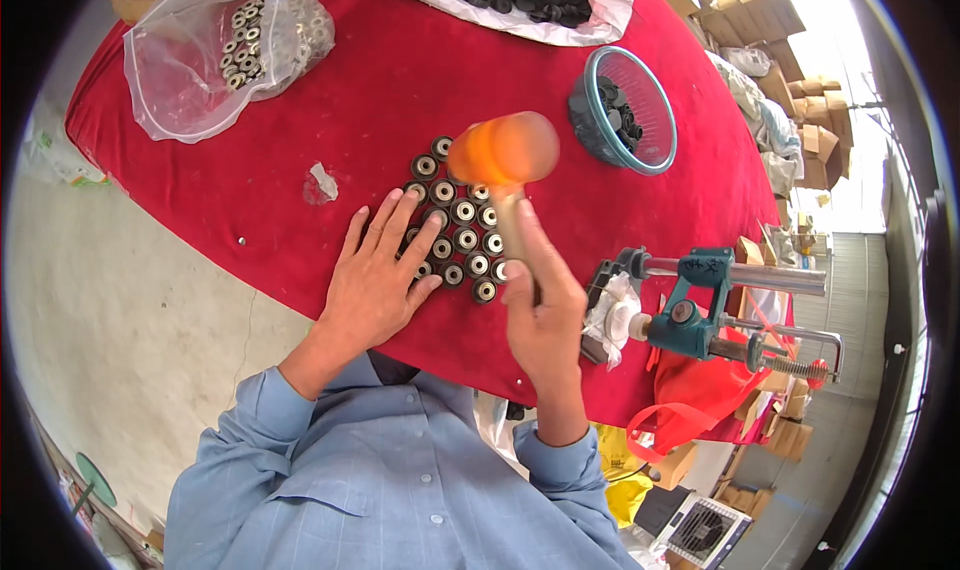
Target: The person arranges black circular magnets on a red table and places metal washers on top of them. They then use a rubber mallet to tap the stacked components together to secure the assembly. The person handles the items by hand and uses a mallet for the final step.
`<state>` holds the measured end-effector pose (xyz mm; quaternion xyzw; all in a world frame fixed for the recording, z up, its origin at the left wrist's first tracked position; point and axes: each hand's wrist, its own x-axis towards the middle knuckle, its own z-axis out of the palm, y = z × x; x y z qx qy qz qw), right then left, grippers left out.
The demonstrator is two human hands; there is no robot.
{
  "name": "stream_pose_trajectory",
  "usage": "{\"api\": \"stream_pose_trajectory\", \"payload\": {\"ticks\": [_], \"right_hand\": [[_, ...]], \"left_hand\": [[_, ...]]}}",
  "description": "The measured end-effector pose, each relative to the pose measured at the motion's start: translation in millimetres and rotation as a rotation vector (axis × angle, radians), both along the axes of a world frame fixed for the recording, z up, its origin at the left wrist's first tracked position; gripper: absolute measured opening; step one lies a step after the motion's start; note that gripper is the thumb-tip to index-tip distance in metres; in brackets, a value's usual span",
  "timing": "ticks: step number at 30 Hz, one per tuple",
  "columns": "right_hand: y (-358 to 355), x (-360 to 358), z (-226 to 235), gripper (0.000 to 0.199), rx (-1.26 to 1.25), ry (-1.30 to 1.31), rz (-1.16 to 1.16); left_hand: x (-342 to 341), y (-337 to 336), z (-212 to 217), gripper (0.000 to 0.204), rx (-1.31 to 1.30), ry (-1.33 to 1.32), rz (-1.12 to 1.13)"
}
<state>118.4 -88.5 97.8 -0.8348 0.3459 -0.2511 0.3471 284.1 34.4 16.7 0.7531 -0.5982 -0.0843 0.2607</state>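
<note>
My right hand (pixel 545 305) grips the pale handle of a mallet with an orange, see-through head (pixel 505 148), slightly blurred and raised over a cluster of small wheels. These black-rimmed wheels (pixel 466 239) have metal bearings in their middles and lie flat, close together on the red cloth (pixel 380 80). My left hand (pixel 375 275) rests palm down at the cluster's left side. Its fingers are spread, with fingertips touching some of the wheels. The mallet's head and handle hide part of the group.
A clear plastic bag (pixel 180 85) of metal bearings lies far left. At the back is a white sack (pixel 600 20) of black parts; right of it, a blue-green basket (pixel 655 155) holds more. A green hand press (pixel 690 315) stands right. A torn white scrap (pixel 323 182) lies left.
</note>
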Motion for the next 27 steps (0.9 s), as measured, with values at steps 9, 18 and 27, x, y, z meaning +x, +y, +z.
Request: {"api": "stream_pose_trajectory", "payload": {"ticks": [9,18,27], "right_hand": [[7,-28,8,0.057,0.044,-0.027,-0.036],[20,-48,0,0.057,0.043,-0.011,-0.053],[34,-73,-5,0.061,0.028,0.068,-0.064]], "left_hand": [[1,0,-2,0.065,-0.033,-0.017,0.003],[0,0,-2,0.062,-0.043,-0.017,0.017],[-1,-1,0,0.062,-0.051,-0.020,0.013]]}}
